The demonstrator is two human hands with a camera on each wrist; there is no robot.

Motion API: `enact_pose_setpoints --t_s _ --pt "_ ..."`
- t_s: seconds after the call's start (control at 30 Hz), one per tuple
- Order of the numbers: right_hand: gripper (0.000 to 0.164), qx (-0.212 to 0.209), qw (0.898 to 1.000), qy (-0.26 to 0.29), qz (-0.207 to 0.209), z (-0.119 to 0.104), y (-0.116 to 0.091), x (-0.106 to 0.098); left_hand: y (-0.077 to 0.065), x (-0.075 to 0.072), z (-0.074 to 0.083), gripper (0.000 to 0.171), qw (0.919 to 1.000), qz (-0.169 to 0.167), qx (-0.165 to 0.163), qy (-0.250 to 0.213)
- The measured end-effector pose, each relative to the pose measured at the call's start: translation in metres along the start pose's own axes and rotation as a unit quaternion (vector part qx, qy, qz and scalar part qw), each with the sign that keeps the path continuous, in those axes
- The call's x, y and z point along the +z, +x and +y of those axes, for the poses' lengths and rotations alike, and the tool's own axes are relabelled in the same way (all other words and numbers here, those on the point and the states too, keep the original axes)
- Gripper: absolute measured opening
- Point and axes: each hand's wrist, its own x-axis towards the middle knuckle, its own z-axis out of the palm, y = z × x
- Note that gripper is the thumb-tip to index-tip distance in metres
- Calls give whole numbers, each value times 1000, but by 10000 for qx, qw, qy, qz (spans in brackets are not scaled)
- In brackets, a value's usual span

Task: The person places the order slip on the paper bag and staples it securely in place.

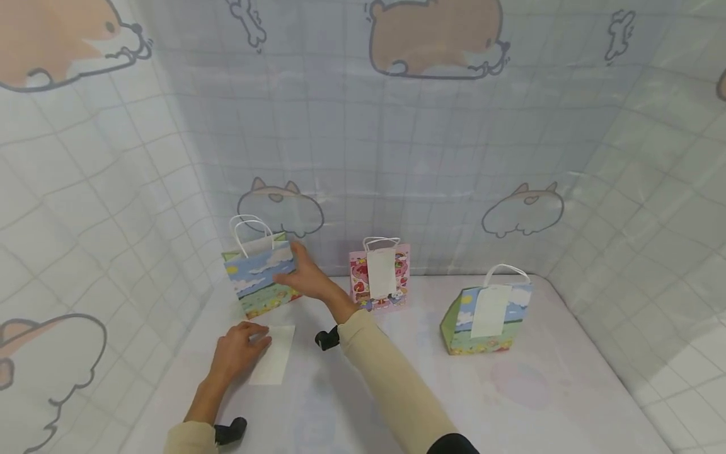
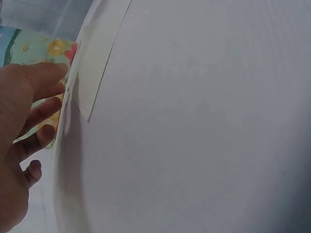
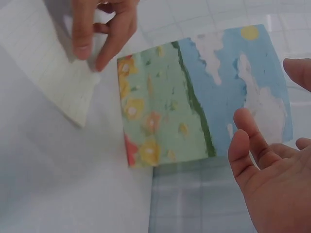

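Note:
A paper gift bag (image 1: 258,277) with a blue sky and flowery meadow print stands at the back left, its white handles upright. My right hand (image 1: 311,275) is at the bag's right side, thumb and fingers spread apart. In the right wrist view, fingertips of that hand (image 3: 277,179) overlap the sky part of the bag (image 3: 170,107). In front of the bag, a cream paper slip (image 1: 273,356) lies on the table. My left hand (image 1: 237,349) is at the slip's left edge with loosely bent fingers. Faint lines show on the slip (image 3: 53,68) in the right wrist view.
A pink patterned gift bag (image 1: 357,271) stands at the back middle with a cream slip (image 1: 382,273) on its front. Another meadow bag (image 1: 454,325) stands at the right, also bearing a slip (image 1: 490,311). Sheeting with cartoon dogs forms walls (image 1: 431,151) around the white table (image 1: 408,378).

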Motion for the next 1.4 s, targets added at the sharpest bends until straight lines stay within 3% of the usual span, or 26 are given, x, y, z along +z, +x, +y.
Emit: enact_pose_setpoints --t_s 0.13,0.37,0.73,1.0,1.4 --pt "99 -19 10000 -87 6 -4 5 4 -3 1 -1 26 9997 -244 36 -57" --pt "97 -27 9999 -129 15 -1 11 6 -7 -1 -6 36 9995 -307 -2 -87" --pt "88 -128 9985 -451 266 3 12 6 -2 5 -10 44 9969 -712 318 79" --pt "82 -82 9978 -615 241 3 12 4 1 2 0 51 9953 -942 30 211" --pt "65 66 9964 -757 383 8 11 2 4 6 0 43 9977 -628 -44 239"
